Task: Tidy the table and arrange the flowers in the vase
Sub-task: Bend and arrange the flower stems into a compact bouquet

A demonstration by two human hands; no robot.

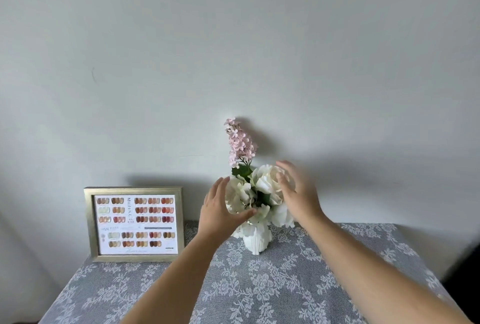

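Both hands are cupping the bouquet: the left hand (220, 209) and right hand (298, 194) are hanging open, fingers spread, gripping nothing (contact with petals is unclear). Between them, white fabric roses (262, 188) and a pink lilac sprig (240, 142) are already standing in the white ribbed ceramic vase (255, 239) on the grey lace-covered table (259, 284). Judging by this, only final fluffing is remaining.
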